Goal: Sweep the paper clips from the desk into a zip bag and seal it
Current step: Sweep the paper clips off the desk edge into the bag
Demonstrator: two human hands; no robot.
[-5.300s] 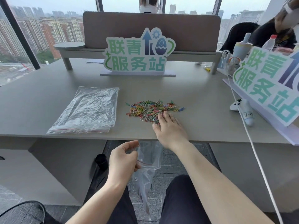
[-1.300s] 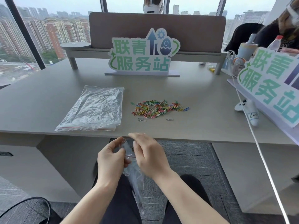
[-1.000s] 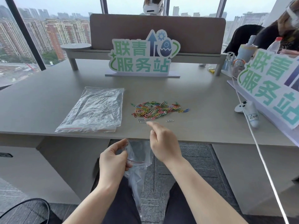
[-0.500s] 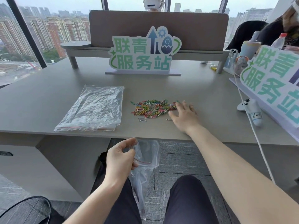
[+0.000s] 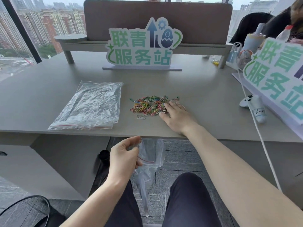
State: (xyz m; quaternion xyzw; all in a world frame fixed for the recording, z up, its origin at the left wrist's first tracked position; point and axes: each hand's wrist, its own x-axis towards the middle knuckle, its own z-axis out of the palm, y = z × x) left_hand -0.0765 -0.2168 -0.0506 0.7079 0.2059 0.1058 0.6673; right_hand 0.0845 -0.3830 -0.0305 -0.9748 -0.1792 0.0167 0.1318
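Flat, released right hand [image 5: 176,116] touches the multicoloured heap of wire paper clips [image 5: 150,105] mid-counter; left grip [image 5: 125,157] pinches a clear zip bag [image 5: 150,158], its slack mouth at six o'clock below the grey counter [image 5: 205,99] edge; swept clips could miss.

Right hand [image 5: 176,116] lies flat at frame centre, fingers spread, arm extended. Left hand [image 5: 125,157], lower centre, is pinched closed, apparently thumb against forefinger.
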